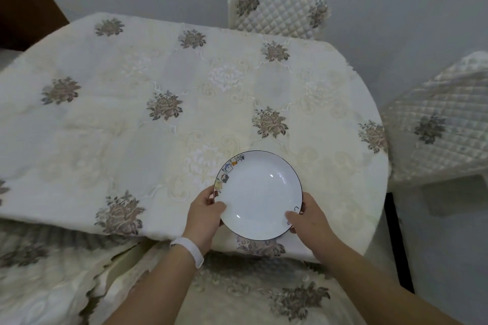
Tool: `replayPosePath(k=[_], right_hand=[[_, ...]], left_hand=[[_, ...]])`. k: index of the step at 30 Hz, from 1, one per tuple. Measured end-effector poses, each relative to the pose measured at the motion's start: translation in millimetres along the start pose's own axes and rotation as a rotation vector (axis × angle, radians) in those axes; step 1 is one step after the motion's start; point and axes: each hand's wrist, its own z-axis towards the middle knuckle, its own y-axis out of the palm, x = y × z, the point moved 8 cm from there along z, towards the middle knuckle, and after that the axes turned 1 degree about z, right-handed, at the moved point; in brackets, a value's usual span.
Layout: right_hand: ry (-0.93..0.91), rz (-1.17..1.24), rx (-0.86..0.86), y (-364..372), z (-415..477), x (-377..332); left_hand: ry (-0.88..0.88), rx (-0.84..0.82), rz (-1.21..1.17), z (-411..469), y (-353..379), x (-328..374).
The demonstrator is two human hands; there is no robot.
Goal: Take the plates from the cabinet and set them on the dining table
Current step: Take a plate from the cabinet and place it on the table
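Observation:
A white plate (260,192) with a thin dark rim and small coloured drawings along its left edge sits low over the near edge of the dining table (132,119). My left hand (204,210) grips its left rim, thumb on top. My right hand (307,215) grips its right rim the same way. Whether the plate rests on the cloth or hovers just above it, I cannot tell. The table wears a cream cloth with grey-brown flower patches. No cabinet is in view.
A quilted chair back (280,8) stands at the far side of the table. Another quilted chair (438,124) stands to the right. The tablecloth hangs down over the near edge (250,293). A grey wall lies behind.

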Motion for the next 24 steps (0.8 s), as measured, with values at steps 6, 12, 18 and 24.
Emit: replayPosePath(k=[6,12,18,24], right_hand=[[-0.005,-0.004,-0.036,2.5,26.0,9.1],[-0.039,-0.022,-0.088,10.5,42.4,15.2],[-0.05,-0.044,-0.08,15.2,55.8,21.1],[-0.069,-0.066,-0.072,16.5,69.0,24.9]], left_hand=[[-0.011,0.079,0.032,18.1,-0.2,-14.5],[0.029,0.161,0.146,20.5,-0.9,-17.1],[0.062,0.175,0.222,27.6,-0.2,-10.2],[0.067,0.191,0.234,36.2,-1.9,-20.8]])
